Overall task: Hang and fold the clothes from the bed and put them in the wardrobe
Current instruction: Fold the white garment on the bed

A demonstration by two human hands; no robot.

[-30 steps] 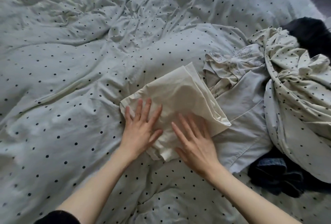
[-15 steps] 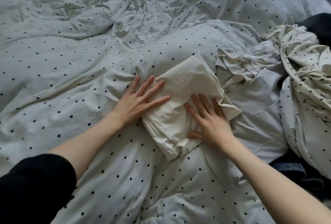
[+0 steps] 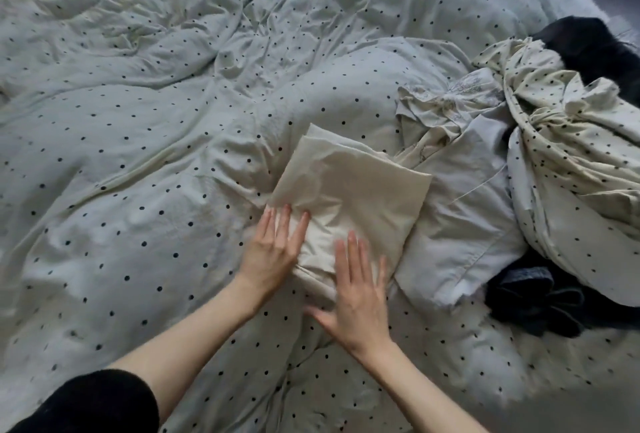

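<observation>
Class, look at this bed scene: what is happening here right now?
A person is folding laundry on a polka-dot duvet. Both hands, left hand and right hand, lie flat with straight fingers on a folded cream garment, pressing it down. To the right, a pile of unfolded clothes waits.

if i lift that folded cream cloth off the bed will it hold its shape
Probably not: the folded cream cloth looks thin and creased, so it should sag and unfold unless supported underneath. It seems light. Both the left hand and right hand press it flat.
</observation>
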